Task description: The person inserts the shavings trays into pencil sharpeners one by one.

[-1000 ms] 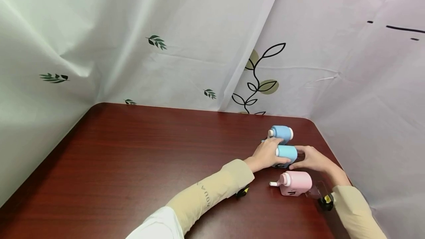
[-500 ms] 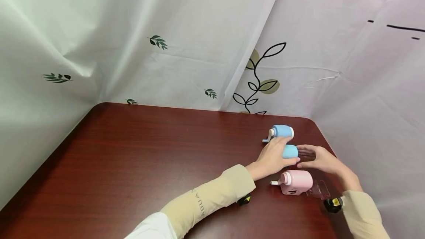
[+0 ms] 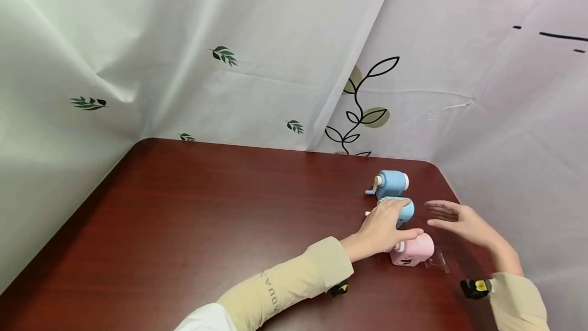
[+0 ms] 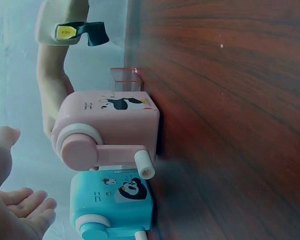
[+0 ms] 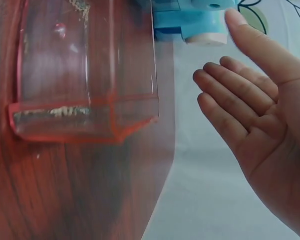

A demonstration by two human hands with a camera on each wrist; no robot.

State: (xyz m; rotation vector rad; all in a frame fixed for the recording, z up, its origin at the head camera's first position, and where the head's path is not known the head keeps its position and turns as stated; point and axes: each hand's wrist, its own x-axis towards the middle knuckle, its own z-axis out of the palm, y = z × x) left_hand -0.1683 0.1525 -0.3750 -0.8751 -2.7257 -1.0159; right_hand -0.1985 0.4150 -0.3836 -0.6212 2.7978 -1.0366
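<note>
Three hand-crank pencil sharpeners stand in a row at the table's right side: a blue one (image 3: 392, 183) at the back, a turquoise one (image 3: 406, 212) in the middle, a pink one (image 3: 413, 250) in front. My left hand (image 3: 380, 225) overlaps the turquoise and pink sharpeners in the head view. Its fingers are spread and hold nothing; the left wrist view shows it beside the pink sharpener's crank (image 4: 122, 152). My right hand (image 3: 464, 223) is held apart on the right, fingers extended. A clear shavings drawer (image 5: 135, 107) with pinkish edges and some shavings sits behind the pink sharpener.
The dark red wooden table (image 3: 220, 218) stretches to the left of the sharpeners. White curtains (image 3: 257, 40) with leaf prints close in the back and sides. Black wrist devices (image 3: 475, 288) are strapped at both sleeves.
My left hand has come off the turquoise sharpener and moved nearer, over the pink one. My right hand has drawn away to the right from the turquoise sharpener.
</note>
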